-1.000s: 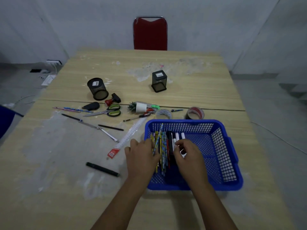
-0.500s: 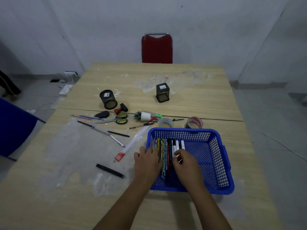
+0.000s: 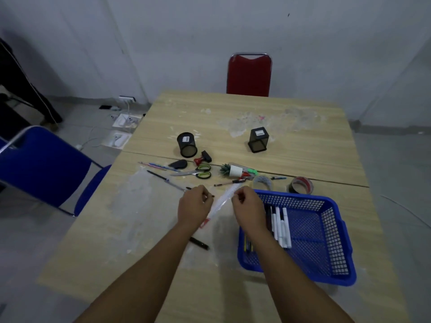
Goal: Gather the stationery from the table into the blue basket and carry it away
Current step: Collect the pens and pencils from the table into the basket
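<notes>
While the blue basket [image 3: 326, 241] sits on the table [image 3: 303, 145] just to the right of the right hand [image 3: 248, 207], both hands hover over the clear ruler [image 3: 222, 200] that lies slanting between them. The right hand's fingers are curled at the ruler's far end and seem to pinch it, though the contact itself is hidden behind the knuckles. The left hand [image 3: 194, 205] has its fingers curled too, over a thin black pen [image 3: 205, 194] whose tip pokes out past them; whether it truly grips the pen cannot be told. The ruler's red-labelled near end shows below the left wrist.

Inside the basket, close against the right wrist, lie white markers [image 3: 281, 226] side by side with darker pens, and coloured pencils [image 3: 248, 247] peek out under the forearm. A black marker [image 3: 199, 243] lies on the table beneath the left forearm.

Beyond the fingertips are the scissors [image 3: 196, 173] (green-handled), a clear tape roll [image 3: 262, 181], a brown tape roll [image 3: 300, 185], a pineapple-topped pen bundle [image 3: 238, 171], a red stamp [image 3: 201, 158] and loose pens [image 3: 161, 166]. Farther still stand a round mesh cup [image 3: 186, 145] and a square mesh cup [image 3: 257, 139], well apart. A red chair [image 3: 249, 74] stands at the far end, a blue chair [image 3: 42, 164] far left.
</notes>
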